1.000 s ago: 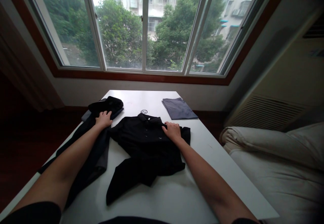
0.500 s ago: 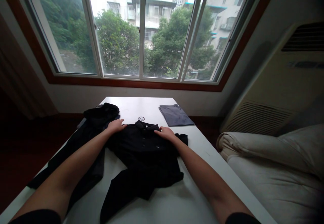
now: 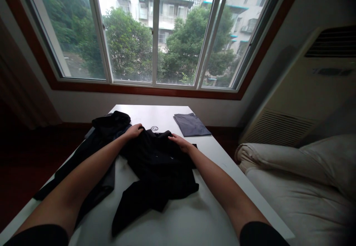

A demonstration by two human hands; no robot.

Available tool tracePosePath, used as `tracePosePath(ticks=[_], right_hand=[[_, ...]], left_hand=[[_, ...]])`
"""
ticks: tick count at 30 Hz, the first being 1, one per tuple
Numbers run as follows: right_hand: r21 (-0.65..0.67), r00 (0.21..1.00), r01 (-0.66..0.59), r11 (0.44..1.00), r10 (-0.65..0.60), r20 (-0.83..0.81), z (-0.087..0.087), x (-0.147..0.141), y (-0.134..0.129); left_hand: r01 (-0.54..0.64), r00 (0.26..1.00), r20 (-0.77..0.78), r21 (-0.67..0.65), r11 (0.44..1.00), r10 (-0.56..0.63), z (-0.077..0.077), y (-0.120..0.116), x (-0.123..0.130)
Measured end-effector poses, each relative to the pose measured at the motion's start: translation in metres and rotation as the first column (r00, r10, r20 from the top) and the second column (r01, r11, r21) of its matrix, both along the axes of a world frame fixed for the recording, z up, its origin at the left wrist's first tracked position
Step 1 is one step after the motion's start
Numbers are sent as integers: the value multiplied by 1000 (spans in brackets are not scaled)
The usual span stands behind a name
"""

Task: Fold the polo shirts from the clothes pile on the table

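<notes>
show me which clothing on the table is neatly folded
The grey garment at far right, folded into a flat rectangle; the black shirt is unfolded, the dark clothes at left loosely heaped.

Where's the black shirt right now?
Head view: the black shirt is mid-way across the white table, its far end in the left hand and right hand, right of the dark clothes pile.
</notes>
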State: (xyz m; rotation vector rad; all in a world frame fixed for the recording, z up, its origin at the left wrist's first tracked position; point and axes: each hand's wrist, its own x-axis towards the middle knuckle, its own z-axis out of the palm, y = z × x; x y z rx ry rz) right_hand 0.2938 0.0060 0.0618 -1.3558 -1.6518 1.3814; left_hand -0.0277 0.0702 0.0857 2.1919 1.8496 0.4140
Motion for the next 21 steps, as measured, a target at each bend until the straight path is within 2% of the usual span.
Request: tracePosePath(ticks=[2,4,6,8,9,11,13,15,17,19,21], right_hand=[[-12,995,-13,1000,12,-102,8,-5,-1],[51,995,-15,999,20,-98,23,-3,2],[158,998,-22,987,32,-59,47,7,5],[288,1000,-2,958,9,-23,80,23,8],[441,998,19,897,-40,38,99,31,7],[720,977,25,693,-171,131,138,46,2],[869,948,-25,494,-265,178,177,57,-12],[948,919,-90,304,-342,197,213,61,-31],[985,893,-124,120,-420,164,245,62,-53],[991,871,-134,-20,-479,108,274,62,-75],[978,851,-164,-129,-520,74,300,63,-96]], left_hand=[[-1,1000,12,58,998,0,17,-8,1],[-8,1000,18,156,988,5,40,-17,-3],[-37,999,16,302,952,34,68,-28,-10],[-81,996,8,447,891,86,103,-41,-20],[-100,994,4,498,861,113,121,-49,-25],[-123,988,-2,597,793,154,159,-69,-34],[-102,987,-24,678,728,161,197,-92,-39],[-66,989,-37,752,655,141,232,-120,-40],[-29,995,-27,835,550,94,264,-148,-38],[-16,997,-19,904,427,78,293,-173,-38],[-28,996,-1,944,328,90,318,-192,-45]])
